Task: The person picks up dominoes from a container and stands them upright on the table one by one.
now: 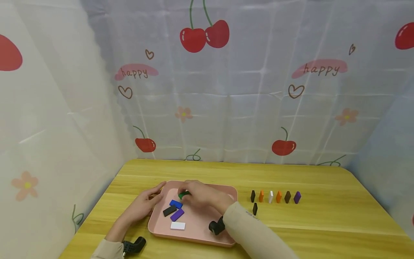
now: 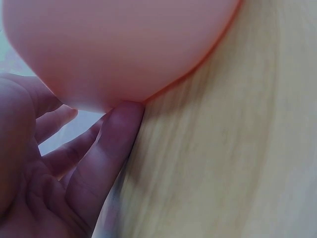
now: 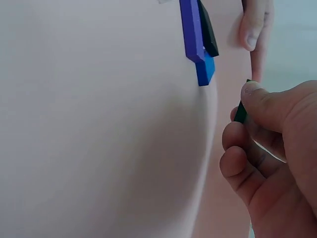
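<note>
Right of the pink tray (image 1: pixel 197 221), seven blocks (image 1: pixel 279 196) stand upright.

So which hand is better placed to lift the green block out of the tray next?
Likely the right hand: it pinches the green block and is nearer the standing blocks. The left hand touches the left side of the tray.

Tray (image 1: pixel 198 229) left of block row (image 1: pixel 271 196)
</note>
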The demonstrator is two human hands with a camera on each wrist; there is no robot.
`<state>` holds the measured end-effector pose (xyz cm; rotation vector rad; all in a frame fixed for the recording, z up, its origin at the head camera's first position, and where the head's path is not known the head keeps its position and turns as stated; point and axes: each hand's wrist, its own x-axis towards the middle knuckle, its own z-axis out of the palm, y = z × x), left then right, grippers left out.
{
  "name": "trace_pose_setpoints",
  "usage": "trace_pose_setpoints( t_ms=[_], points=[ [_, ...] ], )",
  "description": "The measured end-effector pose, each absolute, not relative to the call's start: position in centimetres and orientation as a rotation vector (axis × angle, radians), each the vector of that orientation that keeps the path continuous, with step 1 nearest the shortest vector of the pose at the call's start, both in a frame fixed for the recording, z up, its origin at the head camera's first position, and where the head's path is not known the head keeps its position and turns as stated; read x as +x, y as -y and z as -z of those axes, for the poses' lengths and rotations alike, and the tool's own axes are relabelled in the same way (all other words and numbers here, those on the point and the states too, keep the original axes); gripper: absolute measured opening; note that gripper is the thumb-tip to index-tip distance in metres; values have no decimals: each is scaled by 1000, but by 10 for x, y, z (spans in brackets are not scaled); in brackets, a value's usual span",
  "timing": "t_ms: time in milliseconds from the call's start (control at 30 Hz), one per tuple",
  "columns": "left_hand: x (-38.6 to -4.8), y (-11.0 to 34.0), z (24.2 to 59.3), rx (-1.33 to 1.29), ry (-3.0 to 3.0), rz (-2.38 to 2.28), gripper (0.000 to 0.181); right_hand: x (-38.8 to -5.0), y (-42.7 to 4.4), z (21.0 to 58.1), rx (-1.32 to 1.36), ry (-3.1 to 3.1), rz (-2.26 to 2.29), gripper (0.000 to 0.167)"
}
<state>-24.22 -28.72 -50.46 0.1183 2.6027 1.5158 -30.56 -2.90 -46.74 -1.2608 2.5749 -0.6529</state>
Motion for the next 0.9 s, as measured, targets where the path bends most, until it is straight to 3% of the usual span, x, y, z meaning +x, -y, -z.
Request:
trace_pose_setpoints(
  t_ms=[300, 533, 900],
  points=[
    [-243, 286, 503, 132, -2605, -1525, 51, -297, 10, 453, -1264, -2528, 732, 18],
    [-241, 288, 504, 144, -2632, -1503, 50, -279, -2, 444, -1359, -2491, 728, 31],
    [-243, 288, 506, 156, -2631, -1511, 50, -259, -35, 435, -1337, -2488, 765, 26]
  ],
)
